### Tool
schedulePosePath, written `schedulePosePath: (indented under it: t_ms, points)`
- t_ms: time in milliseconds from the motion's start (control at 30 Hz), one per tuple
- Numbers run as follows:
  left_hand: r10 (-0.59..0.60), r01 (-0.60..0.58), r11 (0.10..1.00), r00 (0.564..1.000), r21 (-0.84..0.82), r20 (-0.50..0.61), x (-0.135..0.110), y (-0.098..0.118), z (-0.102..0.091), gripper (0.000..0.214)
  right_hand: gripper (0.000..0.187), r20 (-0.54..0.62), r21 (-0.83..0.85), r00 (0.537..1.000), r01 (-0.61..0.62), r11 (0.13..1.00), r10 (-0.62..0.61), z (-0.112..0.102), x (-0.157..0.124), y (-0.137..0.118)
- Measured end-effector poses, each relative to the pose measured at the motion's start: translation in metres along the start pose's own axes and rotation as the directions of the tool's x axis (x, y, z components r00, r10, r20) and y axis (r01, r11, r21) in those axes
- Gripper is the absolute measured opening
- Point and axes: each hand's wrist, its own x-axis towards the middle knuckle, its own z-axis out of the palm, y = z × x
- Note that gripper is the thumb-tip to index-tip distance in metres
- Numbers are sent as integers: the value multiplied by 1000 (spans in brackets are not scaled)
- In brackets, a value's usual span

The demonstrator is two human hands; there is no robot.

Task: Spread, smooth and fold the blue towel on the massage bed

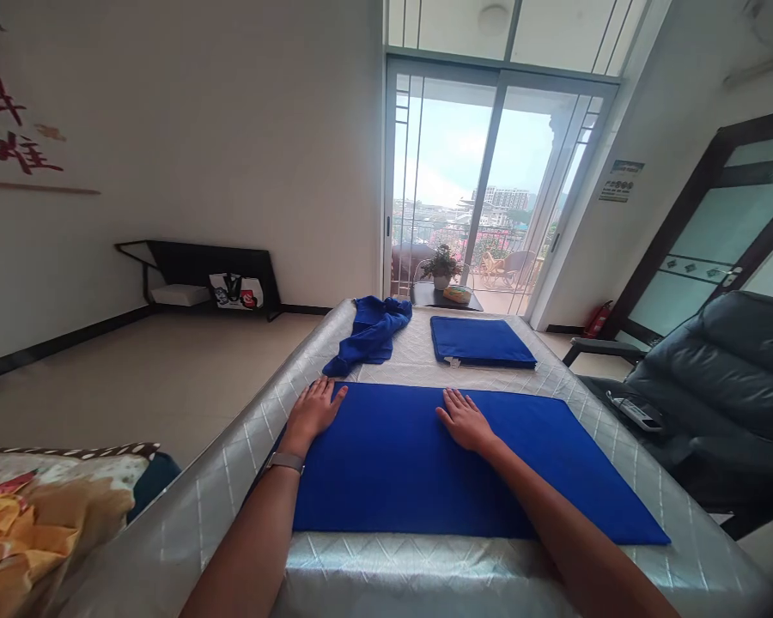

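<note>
A blue cloth [399,463] lies spread flat across the near part of a silvery quilted mattress [361,571]. On its far left corner rests my left hand [315,410], palm down, with a watch on the wrist. My right hand [467,421] presses flat near the middle of the cloth's far edge, fingers stretched out. Beyond my left hand lies a crumpled blue cloth [374,333]. Farther right, a neatly folded stack of blue cloth [482,341] shows a small white tag at its front edge.
A dark leather armchair [734,386] stands at the right, a handset-like device [637,412] on it. Yellow fabric [19,549] lies at the lower left. Past the mattress, a small table [429,296] holds a potted plant [443,266] before sliding glass doors.
</note>
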Motion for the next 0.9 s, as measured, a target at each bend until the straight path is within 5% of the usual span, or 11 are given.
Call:
schedulePosePath:
  t_ms: [200,567,700,900]
  points:
    - [4,-5,999,1000,-43,-24,3,-3,5,74,76,8,-37,997,-78,996,78,-3,-14,56]
    - [0,0,1000,1000,-9,-12,3,-6,5,72,69,-86,-127,914,-405,906,397,-5,-60,241]
    - [9,-9,1000,1000,0,4,5,-8,6,72,70,-132,-88,892,-444,892,431,2,-61,263]
    - [2,-2,1000,1000,17,23,4,-7,2,72,72,-152,-81,884,-458,885,443,4,-58,258]
